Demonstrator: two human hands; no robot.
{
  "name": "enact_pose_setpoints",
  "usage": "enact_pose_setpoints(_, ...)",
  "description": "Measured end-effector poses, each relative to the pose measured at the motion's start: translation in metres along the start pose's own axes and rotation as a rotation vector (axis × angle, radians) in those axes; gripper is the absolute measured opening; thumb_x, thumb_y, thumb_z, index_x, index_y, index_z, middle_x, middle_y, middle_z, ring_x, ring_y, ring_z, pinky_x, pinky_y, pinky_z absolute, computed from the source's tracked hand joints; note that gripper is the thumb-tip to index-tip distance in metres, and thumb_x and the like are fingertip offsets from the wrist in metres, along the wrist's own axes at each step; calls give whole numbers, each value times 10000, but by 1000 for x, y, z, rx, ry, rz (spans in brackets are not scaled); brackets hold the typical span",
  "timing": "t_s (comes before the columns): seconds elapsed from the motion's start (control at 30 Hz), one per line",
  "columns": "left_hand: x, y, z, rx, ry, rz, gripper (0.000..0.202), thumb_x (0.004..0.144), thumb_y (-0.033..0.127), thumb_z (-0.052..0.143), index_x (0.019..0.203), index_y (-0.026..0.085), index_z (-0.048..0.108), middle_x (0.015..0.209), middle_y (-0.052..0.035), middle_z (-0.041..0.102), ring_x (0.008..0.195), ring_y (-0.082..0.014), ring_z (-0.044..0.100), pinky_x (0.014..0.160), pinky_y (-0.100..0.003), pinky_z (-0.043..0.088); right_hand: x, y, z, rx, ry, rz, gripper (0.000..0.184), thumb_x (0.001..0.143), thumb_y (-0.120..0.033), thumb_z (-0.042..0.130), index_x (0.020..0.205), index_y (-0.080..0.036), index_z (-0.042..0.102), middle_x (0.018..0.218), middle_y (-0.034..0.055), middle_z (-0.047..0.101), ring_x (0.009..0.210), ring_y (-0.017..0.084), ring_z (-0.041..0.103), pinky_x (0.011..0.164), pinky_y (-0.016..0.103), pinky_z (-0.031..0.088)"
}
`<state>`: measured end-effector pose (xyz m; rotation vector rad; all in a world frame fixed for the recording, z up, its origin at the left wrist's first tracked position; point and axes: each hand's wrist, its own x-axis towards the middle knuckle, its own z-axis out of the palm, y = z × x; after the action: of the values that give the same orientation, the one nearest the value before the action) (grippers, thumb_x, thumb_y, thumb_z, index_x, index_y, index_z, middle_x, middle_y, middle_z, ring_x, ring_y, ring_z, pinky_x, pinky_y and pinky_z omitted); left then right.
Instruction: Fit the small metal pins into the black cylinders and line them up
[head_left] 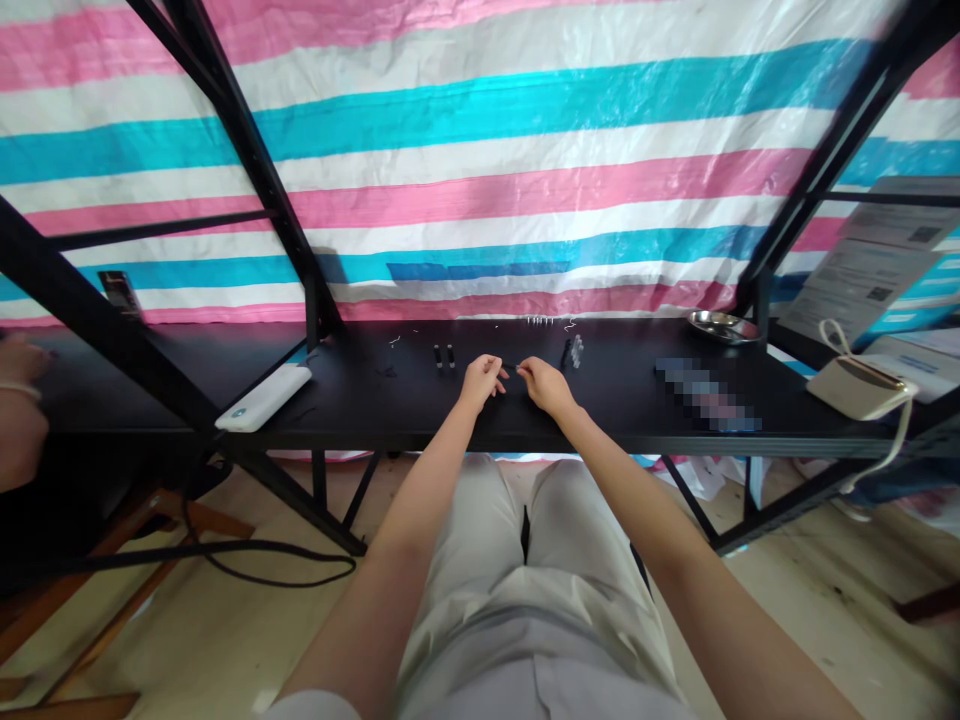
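My left hand (481, 381) and my right hand (545, 386) rest close together on the black table (615, 420), both with fingers pinched. Between the two hands runs a tiny dark part (511, 368), too small to name. Two small black pieces (443, 357) stand just behind my left hand. A small black and clear part (573, 351) sits behind my right hand. A row of tiny metal bits (541, 321) lies near the table's back edge.
A white power bank (263, 397) lies at the left with a black cable (255, 560) on the floor below. A metal dish (724, 325) sits at the back right, a beige device (859, 387) further right. Another person's hand (21, 395) shows at far left. Black frame bars rise on both sides.
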<state>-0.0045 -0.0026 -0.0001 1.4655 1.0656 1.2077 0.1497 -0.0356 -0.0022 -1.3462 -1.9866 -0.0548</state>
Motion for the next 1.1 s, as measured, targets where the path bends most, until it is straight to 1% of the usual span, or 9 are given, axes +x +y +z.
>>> enact_pose_setpoints(0.2,-1,1,2,23,17,-19,205,871,310,448,742,151,446,572,28,543,344,-65,508,339,-162,300,0,-3,1,-44,-9,-22,170,898,-248,389,899,-179,544,877,63,617,786,167,559,669,250,381)
enact_pose_setpoints(0.33,-3,4,2,28,34,-15,255,865,341,459,695,154,428,541,39,513,348,-68,515,339,-157,300,0,-3,2,-49,2,-38,163,897,-246,385,898,-182,535,882,63,615,778,166,558,658,251,380)
enact_pose_setpoints(0.57,-3,4,1,9,60,-16,274,853,375,479,699,152,438,558,31,529,351,-63,509,343,-160,311,-1,-3,0,-32,-2,-42,135,885,-255,394,893,-192,513,867,53,603,763,166,553,624,247,374)
enact_pose_setpoints(0.8,-2,5,0,-61,114,-48,260,866,363,459,711,156,433,552,40,520,349,-59,502,338,-160,305,-3,-3,-2,-33,-1,28,120,854,-249,421,933,-204,499,872,34,588,687,149,543,578,241,361)
enact_pose_setpoints(0.97,-3,8,-1,-78,84,-43,274,843,376,500,700,149,447,559,28,536,353,-62,506,339,-163,304,-3,-5,-3,-29,-10,6,169,861,-287,444,986,-197,515,932,48,597,765,157,565,617,239,390)
enact_pose_setpoints(1.1,-4,9,-1,-79,63,-34,301,827,400,520,680,146,455,541,21,537,361,-64,505,344,-167,305,-4,-7,-4,-107,-26,3,184,891,-288,404,914,-203,566,944,55,587,774,149,566,600,229,382)
